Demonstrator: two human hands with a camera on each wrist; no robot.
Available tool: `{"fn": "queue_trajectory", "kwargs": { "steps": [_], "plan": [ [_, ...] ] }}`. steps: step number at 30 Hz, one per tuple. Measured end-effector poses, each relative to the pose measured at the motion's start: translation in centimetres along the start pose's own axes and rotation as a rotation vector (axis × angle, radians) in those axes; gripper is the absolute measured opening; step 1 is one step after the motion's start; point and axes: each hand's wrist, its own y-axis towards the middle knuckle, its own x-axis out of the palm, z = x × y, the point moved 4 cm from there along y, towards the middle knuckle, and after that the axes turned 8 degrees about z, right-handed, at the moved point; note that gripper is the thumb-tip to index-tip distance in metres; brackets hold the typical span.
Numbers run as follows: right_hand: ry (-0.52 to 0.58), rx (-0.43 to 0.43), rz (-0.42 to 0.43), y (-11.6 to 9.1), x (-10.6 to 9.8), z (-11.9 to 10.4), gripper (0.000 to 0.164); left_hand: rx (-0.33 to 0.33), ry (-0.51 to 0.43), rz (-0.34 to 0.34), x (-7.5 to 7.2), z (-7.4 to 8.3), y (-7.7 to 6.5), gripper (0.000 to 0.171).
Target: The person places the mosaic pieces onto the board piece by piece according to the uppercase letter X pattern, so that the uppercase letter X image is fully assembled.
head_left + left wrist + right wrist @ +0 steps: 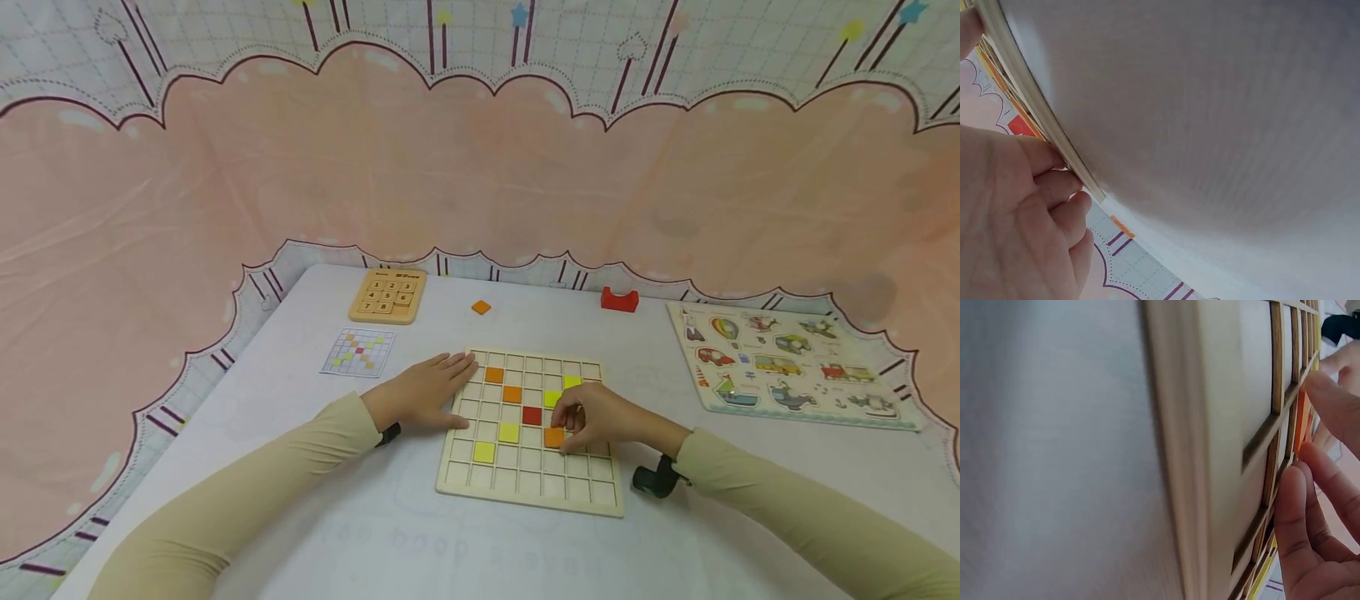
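A wooden grid board (525, 485) lies on the white table, with orange, yellow and red square tiles in a diagonal cross pattern. My right hand (603, 414) is over its right half, pinching an orange tile (553, 437) at a cell just below and right of the red tile (532, 416). In the right wrist view, thumb and fingertips are at the edges of that orange tile (1302, 419). My left hand (423, 392) rests on the board's left edge, its fingers extended; the left wrist view shows its fingers (1063, 187) against the board's side.
A loose orange tile (481, 307) lies behind the board. At the left are a pattern card (358, 352) and a wooden number puzzle (387, 296). A red notched block (619, 300) stands at the back, and a picture puzzle board (795, 367) lies at the right.
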Motion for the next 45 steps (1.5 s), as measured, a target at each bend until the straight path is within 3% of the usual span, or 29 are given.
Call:
{"fn": "queue_trajectory", "kwargs": {
  "steps": [15,22,34,45],
  "plan": [
    [-0.001,-0.003,-0.030,0.2,-0.3,0.0,0.020,-0.001,0.017,-0.003,0.3,0.0,0.1,0.090],
    [0.032,-0.020,-0.043,1.0,-2.0,0.0,0.022,-0.001,0.010,-0.002,0.3,0.0,0.2,0.090],
    [0.024,-0.013,-0.007,7.2,-6.8,0.0,0.028,0.014,0.022,0.010,0.0,0.1,-0.1,0.089],
    [-0.017,-0.040,0.027,14.0,-7.1,0.4,0.030,0.045,0.079,0.051,0.1,0.3,-0.4,0.087]
  ]
}}
